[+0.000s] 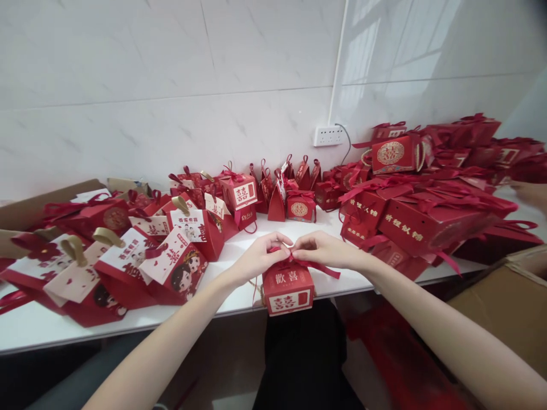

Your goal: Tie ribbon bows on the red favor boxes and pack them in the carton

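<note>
A small red gift box (288, 291) with a white character panel sits at the table's front edge, partly over it. A dark red ribbon (321, 269) lies across its top, one tail sticking out to the right. My left hand (265, 254) pinches the ribbon above the box from the left. From the right, my right hand (318, 249) also has thumb and forefinger closed on the ribbon. The two sets of fingertips almost meet; the knot between them is mostly hidden. A twisted cord handle (257, 289) shows at the box's left side.
Red and white house-shaped boxes (175, 265) crowd the white table (231, 304) on the left. More red boxes (427, 222) are heaped on the right, near a cardboard carton (504, 302). A power strip (329, 135) is on the wall. Another person's hand (530, 193) is at far right.
</note>
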`<state>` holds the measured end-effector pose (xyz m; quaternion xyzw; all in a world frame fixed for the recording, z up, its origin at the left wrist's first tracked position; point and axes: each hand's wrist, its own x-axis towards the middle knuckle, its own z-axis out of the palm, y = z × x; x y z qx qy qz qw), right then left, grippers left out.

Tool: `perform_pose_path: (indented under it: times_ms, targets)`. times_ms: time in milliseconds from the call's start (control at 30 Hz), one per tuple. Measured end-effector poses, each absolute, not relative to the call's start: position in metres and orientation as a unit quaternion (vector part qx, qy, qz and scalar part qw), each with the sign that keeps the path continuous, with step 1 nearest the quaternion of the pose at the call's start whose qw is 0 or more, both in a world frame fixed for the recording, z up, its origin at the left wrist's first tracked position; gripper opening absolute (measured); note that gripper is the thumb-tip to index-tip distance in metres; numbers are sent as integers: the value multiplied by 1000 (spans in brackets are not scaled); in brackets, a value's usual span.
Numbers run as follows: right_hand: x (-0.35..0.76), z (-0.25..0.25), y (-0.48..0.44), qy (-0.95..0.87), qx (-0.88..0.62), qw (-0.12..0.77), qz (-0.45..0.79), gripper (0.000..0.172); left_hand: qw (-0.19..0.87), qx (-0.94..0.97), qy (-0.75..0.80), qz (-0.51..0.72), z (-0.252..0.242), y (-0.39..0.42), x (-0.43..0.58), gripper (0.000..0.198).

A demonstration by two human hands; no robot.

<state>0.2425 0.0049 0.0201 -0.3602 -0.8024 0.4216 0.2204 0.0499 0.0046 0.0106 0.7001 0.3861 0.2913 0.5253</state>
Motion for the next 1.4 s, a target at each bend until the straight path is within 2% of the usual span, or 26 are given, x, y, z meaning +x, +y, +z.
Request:
perform_pose_path:
  times_ms: [133,267,467,633,800,933,1167,1267,1400]
  targets:
    - [251,13,6,-802,-336,203,451,25,548,678,381,307,12,5,50,16]
    - [255,11,5,-819,-330,204,424,22,549,668,389,317,12,7,51,20]
    - [241,4,3,-798,-329,289,415,16,596,634,361,335,13,7,49,22]
    - [225,-5,4,-745,-392,337,423,10,620,612,353,342,17,5,47,17]
    - [219,-12,6,-698,-395,392,451,14,601,629,354,342,15,7,46,16]
    - [220,-9,4,-721,-380,371,446,9,536,690,377,307,21,6,41,17]
    - [217,-10,0,-718,-397,374,433,11,260,837,464,130,51,-7,19,23]
    - [214,-12,0,-716,-409,380,420,11,211,847,485,57,59,-14,16,27]
    - [212,-12,1,-720,-419,379,403,11,189,856,479,44,66,-20,22,25]
